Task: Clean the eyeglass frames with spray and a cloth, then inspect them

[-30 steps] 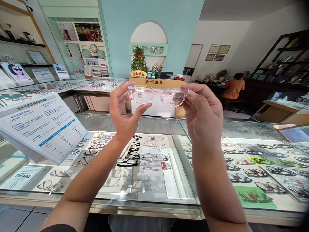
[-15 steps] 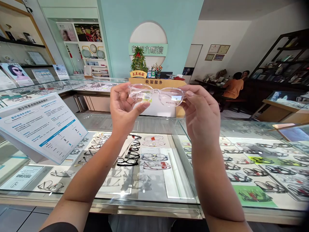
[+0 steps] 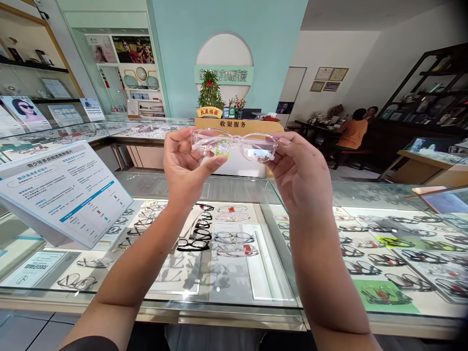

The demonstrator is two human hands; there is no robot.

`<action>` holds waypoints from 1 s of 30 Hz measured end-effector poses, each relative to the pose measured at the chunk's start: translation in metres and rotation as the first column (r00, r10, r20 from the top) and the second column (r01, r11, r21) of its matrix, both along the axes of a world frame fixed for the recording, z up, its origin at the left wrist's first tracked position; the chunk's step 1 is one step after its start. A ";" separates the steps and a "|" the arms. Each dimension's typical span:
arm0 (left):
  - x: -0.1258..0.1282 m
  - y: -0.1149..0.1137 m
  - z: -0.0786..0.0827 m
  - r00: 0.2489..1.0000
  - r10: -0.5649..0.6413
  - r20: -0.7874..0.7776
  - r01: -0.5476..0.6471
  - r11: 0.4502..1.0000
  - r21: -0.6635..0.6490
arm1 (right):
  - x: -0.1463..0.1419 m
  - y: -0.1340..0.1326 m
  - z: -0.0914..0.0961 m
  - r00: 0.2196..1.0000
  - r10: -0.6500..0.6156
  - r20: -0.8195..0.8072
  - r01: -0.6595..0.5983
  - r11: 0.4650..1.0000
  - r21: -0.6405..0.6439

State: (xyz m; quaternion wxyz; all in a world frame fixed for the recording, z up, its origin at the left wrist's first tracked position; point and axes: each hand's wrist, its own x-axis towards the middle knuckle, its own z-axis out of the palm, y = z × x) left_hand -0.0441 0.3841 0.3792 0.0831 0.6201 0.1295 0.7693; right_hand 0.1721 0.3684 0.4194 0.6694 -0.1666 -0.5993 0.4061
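Observation:
I hold a pair of clear-framed glasses up in front of me with both hands, above a glass display counter. My left hand pinches the left end of the frame, thumb under the lens, where a small green sticker shows. My right hand grips the right end with its fingers closed round it. The lenses face away from me and catch reflections.
Under the counter glass lie several rows of spectacles. A tilted information board stands at the left. A cashier desk with a small tree is behind. A person in an orange top sits at the far right.
The glasses have tipped slightly, lenses tilting down, and both hands have dropped and shifted a little left; the grip stays the same.

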 end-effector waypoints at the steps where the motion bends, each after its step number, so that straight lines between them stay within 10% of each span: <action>1: 0.000 0.000 0.000 1.000 0.001 -0.007 -0.001 1.000 -0.005 | 0.001 0.000 0.000 1.000 -0.004 0.007 0.004 1.000 -0.003; 30: -0.001 -0.008 0.006 0.956 -0.058 -0.287 0.017 0.990 -0.141 | 0.012 -0.006 0.004 0.909 0.004 0.416 -0.008 1.000 0.008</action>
